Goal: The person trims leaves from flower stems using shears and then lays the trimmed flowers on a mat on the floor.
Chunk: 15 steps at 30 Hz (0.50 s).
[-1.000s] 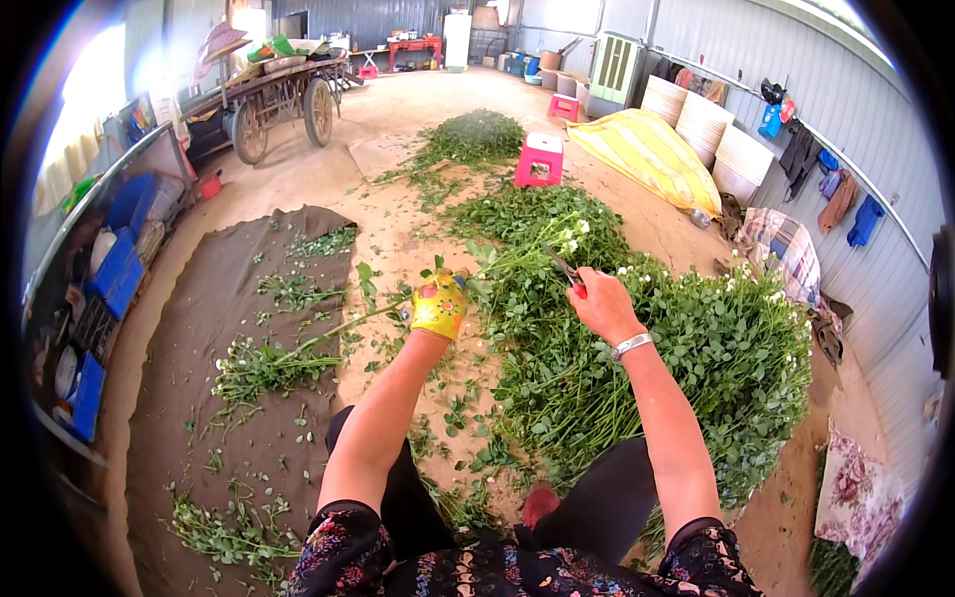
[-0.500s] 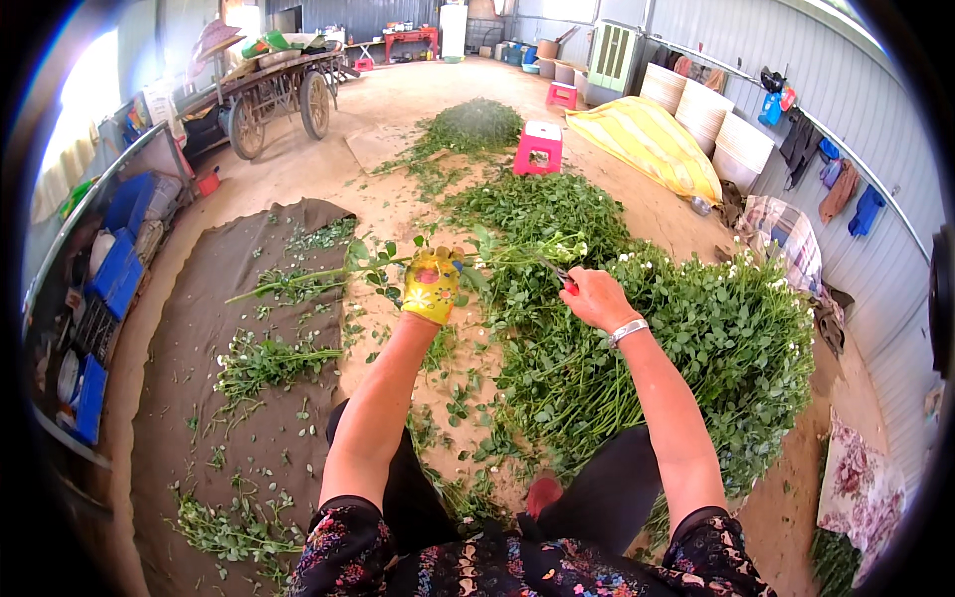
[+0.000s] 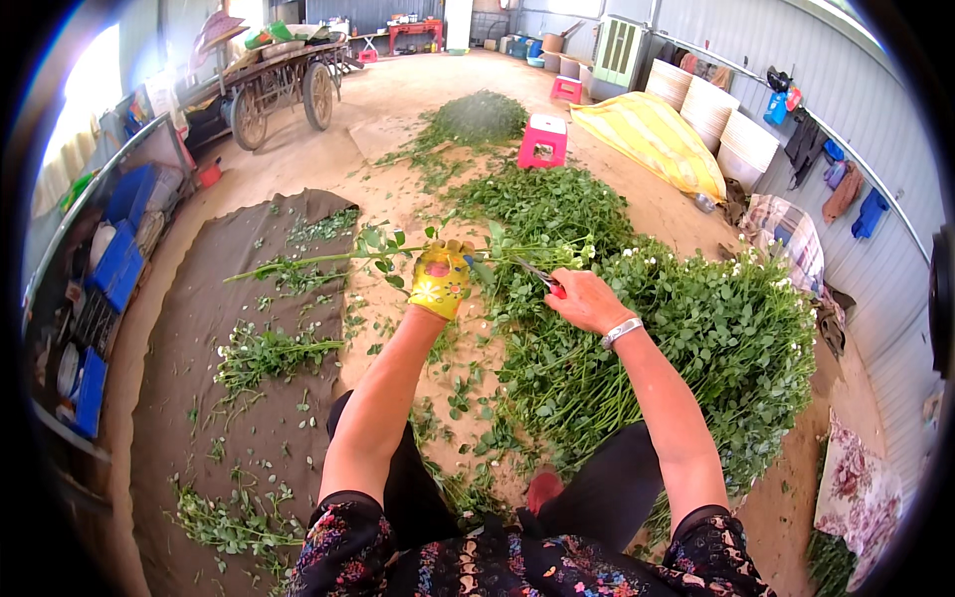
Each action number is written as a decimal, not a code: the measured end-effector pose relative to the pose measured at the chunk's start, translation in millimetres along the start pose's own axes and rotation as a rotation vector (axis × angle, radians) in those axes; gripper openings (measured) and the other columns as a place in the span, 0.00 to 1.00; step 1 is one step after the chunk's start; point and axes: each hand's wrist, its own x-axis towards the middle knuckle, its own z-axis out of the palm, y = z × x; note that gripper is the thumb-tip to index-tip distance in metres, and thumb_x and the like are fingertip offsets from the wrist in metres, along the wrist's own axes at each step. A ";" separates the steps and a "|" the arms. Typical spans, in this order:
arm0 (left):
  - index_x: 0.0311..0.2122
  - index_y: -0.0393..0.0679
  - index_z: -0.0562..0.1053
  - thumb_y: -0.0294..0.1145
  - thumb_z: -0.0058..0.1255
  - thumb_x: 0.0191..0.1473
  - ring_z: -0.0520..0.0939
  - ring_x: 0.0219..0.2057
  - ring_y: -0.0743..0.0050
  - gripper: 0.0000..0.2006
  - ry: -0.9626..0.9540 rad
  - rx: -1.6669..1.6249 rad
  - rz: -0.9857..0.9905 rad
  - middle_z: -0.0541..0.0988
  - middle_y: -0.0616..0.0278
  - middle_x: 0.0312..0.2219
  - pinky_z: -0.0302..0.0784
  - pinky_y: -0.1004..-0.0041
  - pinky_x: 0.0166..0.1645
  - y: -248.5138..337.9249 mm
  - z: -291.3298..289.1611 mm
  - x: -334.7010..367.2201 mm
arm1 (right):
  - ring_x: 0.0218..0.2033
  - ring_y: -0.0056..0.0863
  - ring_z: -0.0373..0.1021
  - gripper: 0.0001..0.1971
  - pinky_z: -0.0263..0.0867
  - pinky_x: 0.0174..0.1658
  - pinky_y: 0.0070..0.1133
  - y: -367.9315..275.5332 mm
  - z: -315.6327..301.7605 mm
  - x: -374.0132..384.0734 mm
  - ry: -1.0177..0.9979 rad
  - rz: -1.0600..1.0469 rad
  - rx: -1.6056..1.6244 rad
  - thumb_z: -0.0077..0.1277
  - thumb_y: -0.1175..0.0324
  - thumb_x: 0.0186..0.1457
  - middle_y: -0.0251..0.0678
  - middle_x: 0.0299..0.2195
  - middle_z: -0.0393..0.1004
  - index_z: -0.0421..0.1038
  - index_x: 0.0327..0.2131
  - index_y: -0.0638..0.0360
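Our left hand (image 3: 440,279) curls closed around a leafy stem (image 3: 328,258), and our right hand (image 3: 589,300), wrapped round the snips (image 3: 547,282), is now closer, so the blades (image 3: 530,267) seem to reach it.

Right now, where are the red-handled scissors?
In the head view, just right of centre: the scissors are in the right hand, over the leafy pile, pointing toward the gloved left hand.

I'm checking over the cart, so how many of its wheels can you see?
2, both at upper left: the left wheel, and the right wheel just beside it. Others may be hidden behind.
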 end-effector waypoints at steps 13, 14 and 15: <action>0.40 0.50 0.76 0.32 0.49 0.48 0.78 0.36 0.60 0.12 -0.110 0.218 -0.226 0.77 0.62 0.34 0.74 0.63 0.39 43.4 -55.0 9.5 | 0.27 0.46 0.70 0.11 0.65 0.32 0.37 6.9 -3.8 -6.8 0.207 -0.013 0.156 0.51 0.63 0.51 0.45 0.23 0.71 0.65 0.29 0.62; 0.40 0.51 0.77 0.35 0.50 0.49 0.79 0.34 0.57 0.12 -0.079 0.224 -0.274 0.79 0.62 0.33 0.75 0.64 0.38 39.3 -52.5 9.2 | 0.28 0.47 0.70 0.12 0.65 0.32 0.37 9.8 -1.1 -7.7 0.225 -0.012 0.156 0.51 0.63 0.51 0.46 0.24 0.71 0.65 0.29 0.63; 0.39 0.51 0.77 0.36 0.50 0.50 0.79 0.34 0.56 0.11 -0.132 0.174 -0.379 0.80 0.60 0.33 0.75 0.63 0.38 36.5 -50.0 11.2 | 0.28 0.47 0.70 0.12 0.65 0.33 0.37 12.7 0.8 -8.1 0.242 -0.010 0.155 0.51 0.63 0.51 0.46 0.25 0.71 0.65 0.29 0.63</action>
